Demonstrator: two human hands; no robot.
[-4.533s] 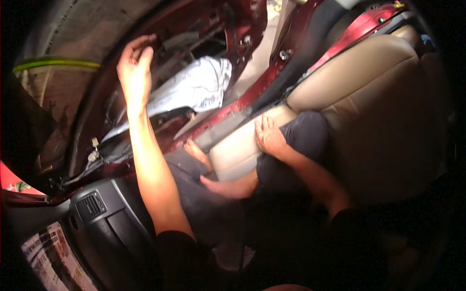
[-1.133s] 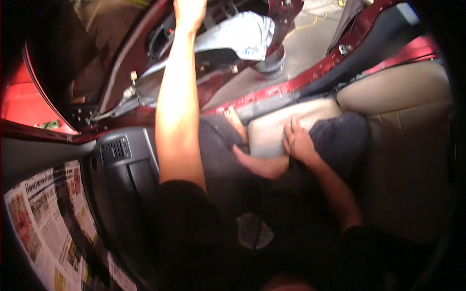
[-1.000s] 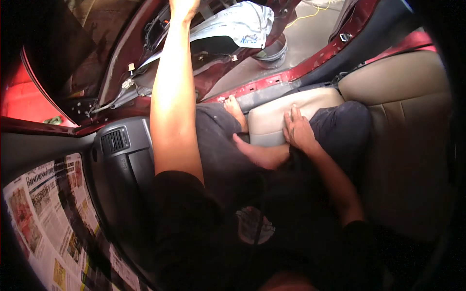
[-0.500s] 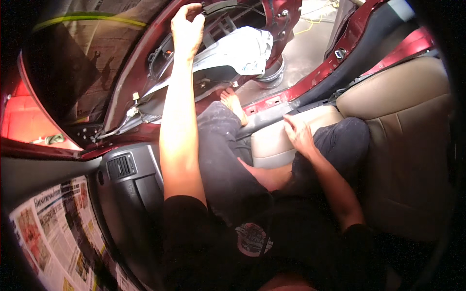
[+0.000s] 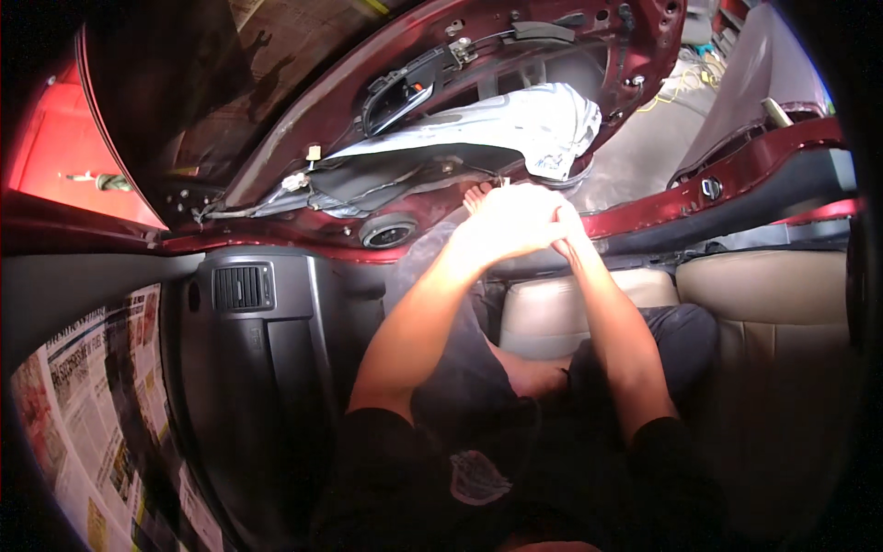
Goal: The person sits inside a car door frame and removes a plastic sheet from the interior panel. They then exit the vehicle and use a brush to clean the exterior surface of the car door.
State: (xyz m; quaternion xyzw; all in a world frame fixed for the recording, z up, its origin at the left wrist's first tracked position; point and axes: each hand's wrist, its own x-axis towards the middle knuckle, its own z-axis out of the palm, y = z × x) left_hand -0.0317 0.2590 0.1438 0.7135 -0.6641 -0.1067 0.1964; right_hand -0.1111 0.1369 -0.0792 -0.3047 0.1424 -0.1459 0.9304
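Observation:
My left hand [image 5: 510,221] and my right hand [image 5: 568,228] meet in front of the open car door, just above my bare foot [image 5: 476,197]. Both look closed, with their fingers drawn together, but strong light washes out the detail, so anything between them cannot be made out. Behind them stands the dark red door [image 5: 589,83], its inner trim off. A crumpled whitish plastic sheet [image 5: 552,124] hangs across its openings. Loose wiring with a pale connector [image 5: 315,153] shows at the door's left, above a round black speaker [image 5: 388,232].
I sit on a beige seat [image 5: 552,322]; another beige seat back [image 5: 782,285] is on the right. To the left is a dark dashboard with an air vent [image 5: 244,287]. Newspaper [image 5: 87,405] covers the windscreen. The red door sill [image 5: 635,219] runs past my foot.
My left hand has come down from the upper part of the door, and my right hand has lifted off my knee area to meet it. The view has shifted, showing more of the door.

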